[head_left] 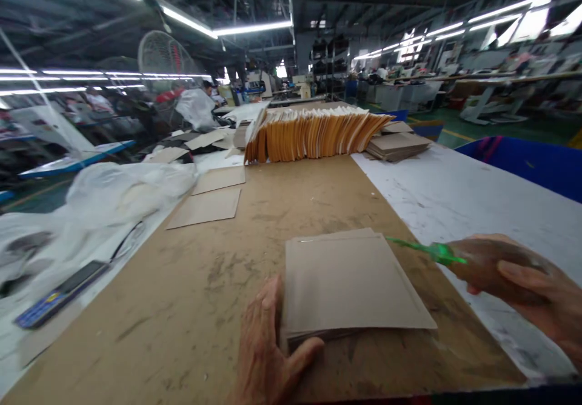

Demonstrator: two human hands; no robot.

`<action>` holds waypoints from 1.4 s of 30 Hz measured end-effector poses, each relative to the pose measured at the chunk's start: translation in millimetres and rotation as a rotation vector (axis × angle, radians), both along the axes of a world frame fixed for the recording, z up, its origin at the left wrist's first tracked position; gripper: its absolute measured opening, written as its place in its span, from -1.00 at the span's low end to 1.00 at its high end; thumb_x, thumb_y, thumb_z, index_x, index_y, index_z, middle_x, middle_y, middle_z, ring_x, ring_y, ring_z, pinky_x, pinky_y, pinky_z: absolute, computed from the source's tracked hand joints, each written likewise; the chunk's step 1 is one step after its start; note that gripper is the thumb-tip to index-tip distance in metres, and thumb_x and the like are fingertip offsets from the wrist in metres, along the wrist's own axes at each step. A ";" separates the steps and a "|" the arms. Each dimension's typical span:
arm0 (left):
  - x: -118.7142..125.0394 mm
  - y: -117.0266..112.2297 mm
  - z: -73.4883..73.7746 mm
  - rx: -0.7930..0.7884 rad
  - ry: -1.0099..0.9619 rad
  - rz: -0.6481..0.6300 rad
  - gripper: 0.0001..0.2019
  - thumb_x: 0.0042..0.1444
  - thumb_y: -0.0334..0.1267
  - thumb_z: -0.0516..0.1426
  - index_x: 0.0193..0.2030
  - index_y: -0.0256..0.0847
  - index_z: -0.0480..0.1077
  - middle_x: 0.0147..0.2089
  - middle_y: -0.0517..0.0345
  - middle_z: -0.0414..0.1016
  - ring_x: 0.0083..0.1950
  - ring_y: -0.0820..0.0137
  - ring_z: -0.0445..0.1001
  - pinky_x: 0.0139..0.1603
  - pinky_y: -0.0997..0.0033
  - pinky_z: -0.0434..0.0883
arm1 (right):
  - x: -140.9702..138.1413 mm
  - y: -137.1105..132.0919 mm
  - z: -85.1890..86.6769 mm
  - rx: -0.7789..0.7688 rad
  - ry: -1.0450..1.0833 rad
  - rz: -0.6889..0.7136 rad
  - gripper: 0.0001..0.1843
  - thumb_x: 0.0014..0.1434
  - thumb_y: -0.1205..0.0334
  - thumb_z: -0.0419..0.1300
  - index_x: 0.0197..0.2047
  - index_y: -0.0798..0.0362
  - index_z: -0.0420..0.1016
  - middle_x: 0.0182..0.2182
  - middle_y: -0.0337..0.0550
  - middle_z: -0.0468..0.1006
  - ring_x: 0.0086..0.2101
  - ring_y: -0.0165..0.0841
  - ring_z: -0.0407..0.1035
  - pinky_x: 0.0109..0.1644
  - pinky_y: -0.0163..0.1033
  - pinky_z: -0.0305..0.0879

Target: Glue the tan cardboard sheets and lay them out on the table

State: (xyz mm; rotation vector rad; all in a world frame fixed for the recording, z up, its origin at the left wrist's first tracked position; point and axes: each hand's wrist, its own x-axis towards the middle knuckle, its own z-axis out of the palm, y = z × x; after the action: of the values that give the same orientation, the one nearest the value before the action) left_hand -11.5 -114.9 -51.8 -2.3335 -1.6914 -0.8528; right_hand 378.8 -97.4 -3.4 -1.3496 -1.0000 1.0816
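A stack of grey-brown cardboard sheets (350, 284) lies on the brown board covering the table. My left hand (270, 347) rests against the stack's near left corner, fingers along its left side and thumb stretched along the front edge. In my right hand (536, 296) is a squeeze bottle (495, 265) of brownish liquid with a green nozzle, tilted sideways. Its thin green tip points left, near the stack's far right corner. I cannot tell whether the tip touches the top sheet. A thin wet-looking line runs along that sheet's right edge.
Two loose cardboard sheets (207, 207) lie at the far left of the brown board (182, 296). Behind stands a long row of orange-edged pieces (313, 135), with more cardboard (398, 144) to its right. A calculator-like device (59, 296) and clear plastic wrap (122, 193) are at left.
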 end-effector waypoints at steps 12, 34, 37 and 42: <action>-12.9 -7.1 -15.7 0.176 0.013 -0.020 -0.55 0.01 -0.01 0.22 0.00 -0.18 0.32 -0.08 0.02 0.51 0.01 0.15 0.43 -0.09 0.12 0.44 | -114.6 52.4 17.5 0.053 -0.396 0.617 -0.50 0.05 -0.20 0.21 -0.13 0.04 0.36 -0.35 -0.16 0.46 -0.35 -0.25 0.33 -0.33 -0.24 0.19; -14.9 -9.3 -17.5 0.122 -0.034 -0.057 -0.58 0.05 -0.06 0.22 0.00 -0.17 0.30 -0.09 0.11 0.52 -0.02 0.23 0.43 0.05 0.16 0.26 | -125.7 58.1 20.7 0.011 -0.571 0.728 -0.55 0.06 -0.13 0.19 -0.14 0.05 0.35 -0.35 -0.17 0.43 -0.34 -0.27 0.31 -0.33 -0.26 0.18; -14.3 -9.5 -16.4 0.100 -0.045 -0.054 -0.60 0.05 -0.08 0.22 0.00 -0.15 0.30 -0.09 0.13 0.52 -0.03 0.25 0.44 0.07 0.16 0.23 | -123.8 55.3 24.3 -0.005 -0.572 0.747 -0.54 0.06 -0.12 0.20 -0.11 0.05 0.34 -0.33 -0.17 0.44 -0.32 -0.26 0.32 -0.30 -0.25 0.19; -13.1 -9.2 -16.7 0.098 -0.061 -0.065 -0.62 0.07 -0.10 0.21 -0.01 -0.15 0.30 -0.09 0.15 0.52 -0.04 0.27 0.44 0.07 0.18 0.21 | -123.5 51.2 29.0 -0.017 -0.538 0.820 -0.53 0.04 -0.11 0.22 -0.11 0.05 0.34 -0.35 -0.20 0.43 -0.35 -0.29 0.31 -0.33 -0.27 0.19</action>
State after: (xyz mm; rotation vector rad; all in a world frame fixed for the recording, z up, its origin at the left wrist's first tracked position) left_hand -24.6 -124.1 -68.5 -2.3311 -1.5665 -1.0042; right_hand 255.3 -46.2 25.7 -1.2894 -2.0609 1.3286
